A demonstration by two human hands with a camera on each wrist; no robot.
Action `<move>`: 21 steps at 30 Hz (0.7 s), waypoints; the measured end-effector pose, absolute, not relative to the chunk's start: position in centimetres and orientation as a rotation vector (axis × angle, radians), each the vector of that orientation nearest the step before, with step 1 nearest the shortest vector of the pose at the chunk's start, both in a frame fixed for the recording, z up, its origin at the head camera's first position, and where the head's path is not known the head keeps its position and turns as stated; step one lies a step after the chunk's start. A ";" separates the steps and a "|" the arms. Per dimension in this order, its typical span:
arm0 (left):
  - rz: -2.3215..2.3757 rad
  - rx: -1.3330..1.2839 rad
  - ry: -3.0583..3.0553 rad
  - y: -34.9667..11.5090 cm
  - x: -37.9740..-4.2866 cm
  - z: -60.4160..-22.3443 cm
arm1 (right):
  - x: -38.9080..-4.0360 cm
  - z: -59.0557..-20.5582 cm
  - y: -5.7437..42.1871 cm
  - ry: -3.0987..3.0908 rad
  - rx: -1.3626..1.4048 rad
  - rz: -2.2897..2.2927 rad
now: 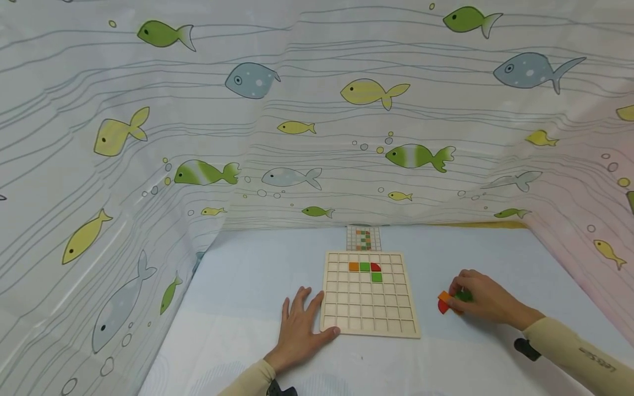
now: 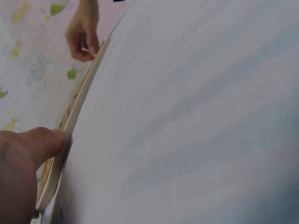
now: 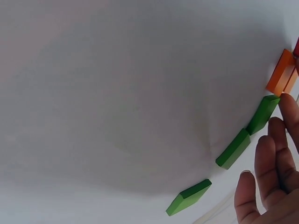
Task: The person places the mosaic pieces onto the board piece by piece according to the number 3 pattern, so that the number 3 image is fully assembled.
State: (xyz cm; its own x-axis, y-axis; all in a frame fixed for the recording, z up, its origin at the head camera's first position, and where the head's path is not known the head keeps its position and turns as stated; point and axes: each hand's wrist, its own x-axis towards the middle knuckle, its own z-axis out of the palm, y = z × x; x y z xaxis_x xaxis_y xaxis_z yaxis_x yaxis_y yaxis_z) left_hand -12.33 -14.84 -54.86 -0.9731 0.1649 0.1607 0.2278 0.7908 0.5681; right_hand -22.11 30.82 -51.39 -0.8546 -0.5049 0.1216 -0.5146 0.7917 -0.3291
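A pale wooden grid board (image 1: 346,327) lies on the table with an orange square, two green squares and a red rounded piece (image 1: 375,267) in its upper cells. My left hand (image 1: 299,335) rests at its left edge with fingers spread, the thumb (image 2: 49,140) on the near left corner. Right of the board, my right hand (image 1: 482,297) reaches down over a small group of loose pieces. Its thumb and forefinger pinch an orange tile (image 1: 444,297), which overlaps a red piece (image 1: 442,307). A green piece (image 1: 464,296) shows under the palm, partly hidden.
A small card (image 1: 364,226) with a printed grid pattern stands behind the board. In the right wrist view, several green tiles (image 3: 189,197) lie close to the right fingers. A fish-patterned curtain (image 1: 307,148) rises behind and around the pale tabletop (image 1: 247,264).
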 end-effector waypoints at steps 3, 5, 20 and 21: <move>-0.930 -0.317 -2.878 -14.8 -12.4 -55.0 | -22.1 -51.4 30.7 -2.938 0.847 0.544; -0.931 -0.319 -2.881 -14.8 -12.4 -55.1 | -22.1 -51.5 30.5 -2.947 0.838 0.545; -0.933 -0.311 -2.889 -14.9 -12.1 -55.0 | -21.8 -51.5 29.6 -2.991 0.871 0.538; -0.932 -0.311 -2.890 -14.9 -12.1 -55.0 | -21.8 -51.4 29.6 -2.987 0.872 0.537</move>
